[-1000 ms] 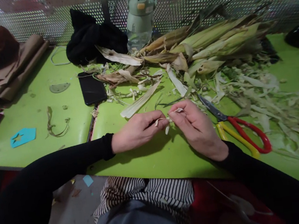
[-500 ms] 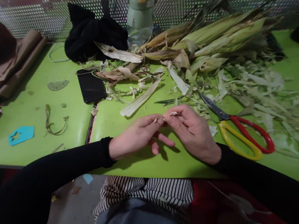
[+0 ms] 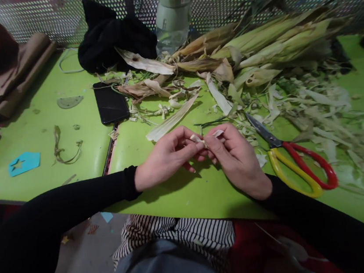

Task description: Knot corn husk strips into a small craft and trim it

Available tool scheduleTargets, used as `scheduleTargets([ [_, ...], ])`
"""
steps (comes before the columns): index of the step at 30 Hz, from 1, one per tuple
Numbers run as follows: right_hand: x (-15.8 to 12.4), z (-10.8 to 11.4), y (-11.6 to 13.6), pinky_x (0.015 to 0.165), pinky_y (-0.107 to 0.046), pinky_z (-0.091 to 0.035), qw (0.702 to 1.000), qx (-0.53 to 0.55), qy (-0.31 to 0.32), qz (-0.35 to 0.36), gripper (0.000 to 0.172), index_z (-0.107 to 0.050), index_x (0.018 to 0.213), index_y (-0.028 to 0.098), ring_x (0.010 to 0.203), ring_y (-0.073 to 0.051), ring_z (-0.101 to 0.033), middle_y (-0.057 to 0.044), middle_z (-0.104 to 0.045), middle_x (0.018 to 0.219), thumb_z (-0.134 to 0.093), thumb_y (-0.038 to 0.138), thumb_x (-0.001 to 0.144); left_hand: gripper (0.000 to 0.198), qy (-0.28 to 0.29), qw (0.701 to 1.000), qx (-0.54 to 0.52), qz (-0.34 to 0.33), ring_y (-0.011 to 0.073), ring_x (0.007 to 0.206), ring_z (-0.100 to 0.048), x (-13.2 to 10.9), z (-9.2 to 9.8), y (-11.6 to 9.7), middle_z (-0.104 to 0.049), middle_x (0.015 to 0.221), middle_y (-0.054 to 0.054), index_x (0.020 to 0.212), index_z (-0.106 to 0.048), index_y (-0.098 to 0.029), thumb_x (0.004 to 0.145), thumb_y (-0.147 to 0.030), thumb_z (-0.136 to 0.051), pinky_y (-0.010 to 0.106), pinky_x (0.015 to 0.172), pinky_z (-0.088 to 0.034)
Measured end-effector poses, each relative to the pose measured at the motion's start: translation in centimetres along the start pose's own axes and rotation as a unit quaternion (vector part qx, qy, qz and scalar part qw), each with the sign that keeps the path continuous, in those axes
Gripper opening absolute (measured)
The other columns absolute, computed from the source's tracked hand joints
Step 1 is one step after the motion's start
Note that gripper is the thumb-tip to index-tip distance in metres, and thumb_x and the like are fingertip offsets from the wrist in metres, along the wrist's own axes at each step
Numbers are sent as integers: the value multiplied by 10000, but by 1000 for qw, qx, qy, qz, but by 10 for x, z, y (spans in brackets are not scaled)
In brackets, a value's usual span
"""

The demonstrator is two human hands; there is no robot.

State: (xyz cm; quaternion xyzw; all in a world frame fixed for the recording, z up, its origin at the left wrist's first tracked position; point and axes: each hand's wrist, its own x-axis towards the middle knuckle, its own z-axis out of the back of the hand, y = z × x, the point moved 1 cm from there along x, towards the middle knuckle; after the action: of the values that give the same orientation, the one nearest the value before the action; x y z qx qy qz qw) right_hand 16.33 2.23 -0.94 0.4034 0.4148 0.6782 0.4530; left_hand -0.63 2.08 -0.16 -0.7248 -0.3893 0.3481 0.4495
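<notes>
A small pale strip of corn husk (image 3: pixel 197 139) spans the gap between my hands above the green table (image 3: pixel 176 199). My left hand (image 3: pixel 168 158) pinches one end between thumb and fingers. At the other end, my right hand (image 3: pixel 236 161) grips it with the thumb pressed on top; part of the strip is hidden by the fingers. Just beyond the hands lies a longer flat husk piece (image 3: pixel 173 119). Scissors (image 3: pixel 290 150) with one red and one yellow handle rest to the right of my right hand, blades pointing away.
Corn husks (image 3: pixel 277 45) are heaped at the back right, with husk scraps (image 3: pixel 333 122) spread below. A green-lidded bottle (image 3: pixel 174 18), black cloth (image 3: pixel 117 42) and phone (image 3: pixel 111 101) stand or lie farther back. Brown paper (image 3: pixel 5 78) and a blue paper piece (image 3: pixel 24 164) are at left.
My left fingers have curled in, where before some stretched out below. Both hands have come closer together, and more of the husk strip shows above the fingertips.
</notes>
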Motion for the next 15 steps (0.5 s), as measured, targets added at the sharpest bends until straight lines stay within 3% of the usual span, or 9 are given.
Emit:
scheduleTargets([
  [6,-3,2,5,493,-277,-342,997,-42,-59,10,291,-527,862,248,543,-125,-426,36,-471,643,-526,519,969,168,27,999,6,-25,41,601,-600,1,0,-6,-632,727,-23,860,-521,-131,891,-204,-670,153,564,-538],
  [15,-4,5,12,504,-271,-313,994,-97,-37,33,279,-530,800,229,528,-117,-386,45,-439,609,-517,442,981,171,90,995,35,18,31,573,-568,-4,-1,-10,-618,691,-25,812,-525,-132,896,-204,-655,139,542,-491],
])
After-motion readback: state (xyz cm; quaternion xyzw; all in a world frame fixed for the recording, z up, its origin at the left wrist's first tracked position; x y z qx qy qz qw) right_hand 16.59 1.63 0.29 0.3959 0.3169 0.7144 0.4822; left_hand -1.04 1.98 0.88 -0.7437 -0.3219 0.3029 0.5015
